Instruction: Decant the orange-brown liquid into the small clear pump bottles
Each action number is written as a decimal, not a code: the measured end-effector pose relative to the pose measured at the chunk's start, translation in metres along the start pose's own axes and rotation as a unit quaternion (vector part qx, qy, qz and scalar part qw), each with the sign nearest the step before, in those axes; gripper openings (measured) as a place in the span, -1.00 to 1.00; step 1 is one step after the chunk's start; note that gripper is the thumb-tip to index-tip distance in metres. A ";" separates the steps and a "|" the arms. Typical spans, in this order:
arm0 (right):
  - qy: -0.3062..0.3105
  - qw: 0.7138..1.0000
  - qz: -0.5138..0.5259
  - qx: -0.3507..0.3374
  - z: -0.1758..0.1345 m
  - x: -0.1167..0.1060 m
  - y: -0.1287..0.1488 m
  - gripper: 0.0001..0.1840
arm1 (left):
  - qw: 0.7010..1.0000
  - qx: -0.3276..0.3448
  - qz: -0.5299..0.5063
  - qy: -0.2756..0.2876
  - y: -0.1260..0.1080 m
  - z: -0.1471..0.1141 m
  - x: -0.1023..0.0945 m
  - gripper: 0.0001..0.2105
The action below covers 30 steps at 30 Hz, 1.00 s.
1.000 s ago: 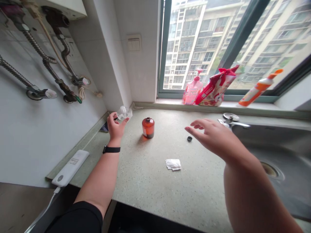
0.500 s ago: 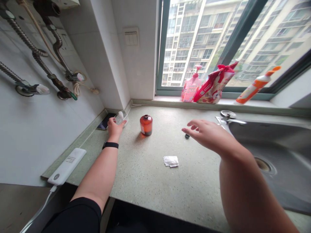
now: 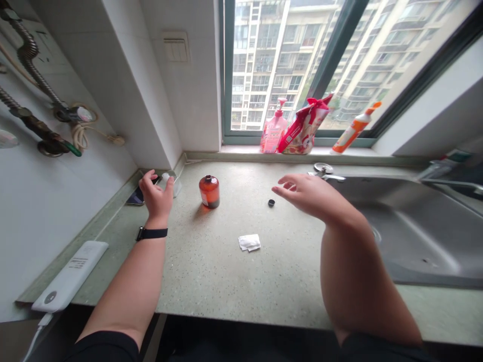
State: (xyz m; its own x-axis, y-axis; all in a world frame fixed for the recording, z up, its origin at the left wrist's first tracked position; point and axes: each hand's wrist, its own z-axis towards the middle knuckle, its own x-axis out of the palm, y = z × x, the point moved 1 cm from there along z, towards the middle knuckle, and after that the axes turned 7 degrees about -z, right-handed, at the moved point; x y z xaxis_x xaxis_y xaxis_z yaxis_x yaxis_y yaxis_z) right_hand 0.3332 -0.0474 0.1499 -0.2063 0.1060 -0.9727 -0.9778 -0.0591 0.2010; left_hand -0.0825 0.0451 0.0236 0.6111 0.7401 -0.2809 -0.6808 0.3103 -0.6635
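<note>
My left hand [image 3: 157, 200] is raised over the back left of the counter, fingers spread and nothing in them. Just behind its thumb stands a small clear container [image 3: 177, 188] with something white in it, partly hidden by the hand. A dark phone [image 3: 135, 197] lies beyond the wrist, partly covered. To the right, an amber bottle [image 3: 209, 192] stands upright with its mouth uncovered. My right hand [image 3: 302, 193] hovers palm down, fingers loosely bent and holding nothing. Close to its fingertips is a small black cap [image 3: 271, 203]. A folded white tissue [image 3: 249, 242] lies nearer me.
A white power strip or bank [image 3: 71, 275] with a cable sits at the counter's left edge. The metal sink [image 3: 415, 226] and faucet [image 3: 332, 177] are at the right. On the windowsill stand a pink pump bottle [image 3: 273, 133], a red bag [image 3: 305, 125] and an orange-white bottle [image 3: 352, 131].
My left hand has let go of the clear container and drawn slightly away from it. The view has turned right, bringing more of the sink in. The black cap is now uncovered.
</note>
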 end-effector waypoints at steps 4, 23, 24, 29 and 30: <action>-0.087 0.993 0.046 0.068 -0.001 -0.021 -0.022 -0.62 | 0.989 0.118 -0.085 0.029 -0.044 -0.021 0.001 -0.71; 0.026 0.958 -0.051 0.280 0.053 0.050 -0.130 -0.68 | 0.833 0.166 -0.187 0.494 -0.105 -0.099 0.031 -0.79; 0.022 0.959 -0.050 0.279 0.054 0.051 -0.131 -0.70 | 0.829 0.163 -0.185 0.503 -0.105 -0.100 0.031 -0.78; -0.022 0.966 -0.026 0.257 0.051 0.041 -0.123 -0.75 | 0.818 0.150 -0.172 0.528 -0.104 -0.101 0.031 -0.77; -0.041 0.969 -0.009 0.242 0.049 0.037 -0.117 -0.74 | 0.819 0.149 -0.173 0.527 -0.103 -0.102 0.031 -0.76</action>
State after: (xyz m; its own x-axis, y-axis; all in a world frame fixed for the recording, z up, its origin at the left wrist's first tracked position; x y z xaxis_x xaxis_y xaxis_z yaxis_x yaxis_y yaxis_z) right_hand 0.4386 0.0124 0.0962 -0.1720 0.1819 -0.9682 -0.8794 0.4145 0.2341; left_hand 0.0480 -0.0243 0.0127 0.6904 -0.3000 -0.6583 -0.3653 0.6409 -0.6751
